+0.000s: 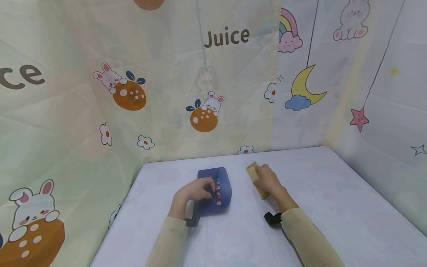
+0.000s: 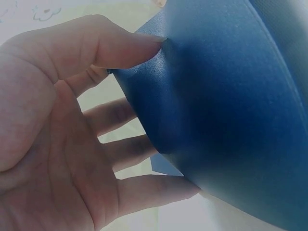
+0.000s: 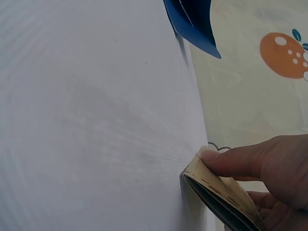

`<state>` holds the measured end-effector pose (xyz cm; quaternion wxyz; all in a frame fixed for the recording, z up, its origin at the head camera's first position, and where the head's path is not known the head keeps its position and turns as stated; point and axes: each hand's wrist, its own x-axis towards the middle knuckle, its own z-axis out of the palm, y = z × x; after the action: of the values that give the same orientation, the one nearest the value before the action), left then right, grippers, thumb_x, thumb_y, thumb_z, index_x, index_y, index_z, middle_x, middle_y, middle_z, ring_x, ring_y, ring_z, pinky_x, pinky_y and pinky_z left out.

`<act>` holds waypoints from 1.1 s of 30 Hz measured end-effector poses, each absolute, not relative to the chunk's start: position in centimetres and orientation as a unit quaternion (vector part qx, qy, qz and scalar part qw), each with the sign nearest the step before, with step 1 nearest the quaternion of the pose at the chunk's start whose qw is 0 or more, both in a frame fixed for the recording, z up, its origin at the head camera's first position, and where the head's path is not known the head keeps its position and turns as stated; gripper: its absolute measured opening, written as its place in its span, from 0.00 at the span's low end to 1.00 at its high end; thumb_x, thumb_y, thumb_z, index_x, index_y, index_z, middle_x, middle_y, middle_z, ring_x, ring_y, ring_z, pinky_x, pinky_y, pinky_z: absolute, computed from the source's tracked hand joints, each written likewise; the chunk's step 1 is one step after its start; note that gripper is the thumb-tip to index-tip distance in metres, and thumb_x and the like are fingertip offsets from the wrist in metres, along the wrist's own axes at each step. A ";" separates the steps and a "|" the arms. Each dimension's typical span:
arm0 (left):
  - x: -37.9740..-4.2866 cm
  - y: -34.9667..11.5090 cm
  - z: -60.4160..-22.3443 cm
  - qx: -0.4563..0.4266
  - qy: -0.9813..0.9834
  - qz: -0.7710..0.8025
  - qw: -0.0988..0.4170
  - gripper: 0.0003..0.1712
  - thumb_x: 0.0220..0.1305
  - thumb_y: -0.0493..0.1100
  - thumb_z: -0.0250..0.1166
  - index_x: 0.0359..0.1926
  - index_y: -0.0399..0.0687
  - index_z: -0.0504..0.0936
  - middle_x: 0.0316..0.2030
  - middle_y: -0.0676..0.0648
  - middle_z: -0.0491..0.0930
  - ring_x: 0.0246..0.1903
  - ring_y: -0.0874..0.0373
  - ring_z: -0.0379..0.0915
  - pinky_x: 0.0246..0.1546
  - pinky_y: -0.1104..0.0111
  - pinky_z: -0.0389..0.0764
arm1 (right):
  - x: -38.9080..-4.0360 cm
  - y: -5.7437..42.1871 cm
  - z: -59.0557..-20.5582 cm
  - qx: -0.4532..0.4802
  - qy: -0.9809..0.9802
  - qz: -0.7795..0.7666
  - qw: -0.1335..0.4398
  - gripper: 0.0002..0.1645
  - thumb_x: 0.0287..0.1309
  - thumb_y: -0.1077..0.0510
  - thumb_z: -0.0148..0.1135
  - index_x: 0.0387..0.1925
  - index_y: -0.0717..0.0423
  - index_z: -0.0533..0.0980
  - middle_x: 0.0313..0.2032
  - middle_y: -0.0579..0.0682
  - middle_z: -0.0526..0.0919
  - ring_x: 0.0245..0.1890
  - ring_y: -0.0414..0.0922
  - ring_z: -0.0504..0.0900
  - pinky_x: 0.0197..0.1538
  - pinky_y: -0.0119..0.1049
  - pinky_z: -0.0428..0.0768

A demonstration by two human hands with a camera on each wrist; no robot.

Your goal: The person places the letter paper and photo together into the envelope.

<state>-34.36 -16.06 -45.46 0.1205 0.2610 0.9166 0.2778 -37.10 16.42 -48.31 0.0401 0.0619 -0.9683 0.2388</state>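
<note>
My left hand point(image 1: 195, 189) grips a blue envelope point(image 1: 225, 187) by its near left edge, above the white table. In the left wrist view the thumb point(image 2: 130, 50) lies on the blue face point(image 2: 221, 96), and the other fingers reach behind the edge. The envelope gapes, showing a strip of small coloured print inside. To the right, my right hand point(image 1: 267, 179) pinches a long beige folded paper point(image 1: 252, 169) with dark print along its ends. The right wrist view shows the folded layers point(image 3: 211, 180) edge-on, dark inside, under the thumb point(image 3: 236, 161).
The white table point(image 1: 240, 237) runs back to a printed cloth wall point(image 1: 173, 126) with rabbits and oranges. More cloth closes off the left and right sides. Each wrist carries a small dark camera point(image 1: 272, 218).
</note>
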 end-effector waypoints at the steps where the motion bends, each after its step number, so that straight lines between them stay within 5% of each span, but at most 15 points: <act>1: -34.3 -16.0 -45.4 0.261 0.917 0.278 0.120 0.15 0.57 0.34 0.70 0.41 0.58 0.79 0.42 0.53 0.79 0.39 0.56 0.75 0.39 0.63 0.76 | -37.1 16.4 -48.3 0.063 -0.968 0.240 0.041 0.42 0.58 0.59 0.75 0.70 0.70 0.69 0.56 0.68 0.77 0.46 0.53 0.77 0.51 0.49 0.79; 15: -34.3 -16.0 -45.4 0.255 0.919 0.277 0.122 0.15 0.58 0.35 0.70 0.41 0.60 0.79 0.43 0.53 0.79 0.39 0.56 0.75 0.38 0.62 0.76 | -37.1 16.7 -47.9 0.075 -0.960 0.266 0.051 0.38 0.56 0.65 0.70 0.68 0.71 0.71 0.57 0.70 0.79 0.46 0.55 0.79 0.53 0.52 0.79; 25: -34.3 -15.9 -45.4 0.256 0.919 0.273 0.124 0.15 0.58 0.34 0.70 0.41 0.58 0.79 0.43 0.53 0.79 0.38 0.56 0.74 0.37 0.62 0.75 | -37.0 16.8 -48.0 0.063 -0.946 0.317 0.038 0.31 0.60 0.67 0.65 0.66 0.69 0.74 0.66 0.69 0.76 0.67 0.65 0.75 0.66 0.59 0.74; 33: -34.2 -16.0 -45.2 0.257 0.918 0.277 0.123 0.14 0.58 0.34 0.70 0.42 0.55 0.81 0.43 0.53 0.79 0.39 0.56 0.74 0.36 0.62 0.75 | -37.0 16.6 -47.7 0.061 -0.944 0.319 0.051 0.31 0.61 0.67 0.65 0.66 0.69 0.73 0.65 0.70 0.76 0.65 0.64 0.77 0.65 0.59 0.75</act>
<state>-34.23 -15.97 -45.25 0.1231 0.2574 0.9176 0.2767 -37.04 16.59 -47.74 0.0512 0.0606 -0.9445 0.3189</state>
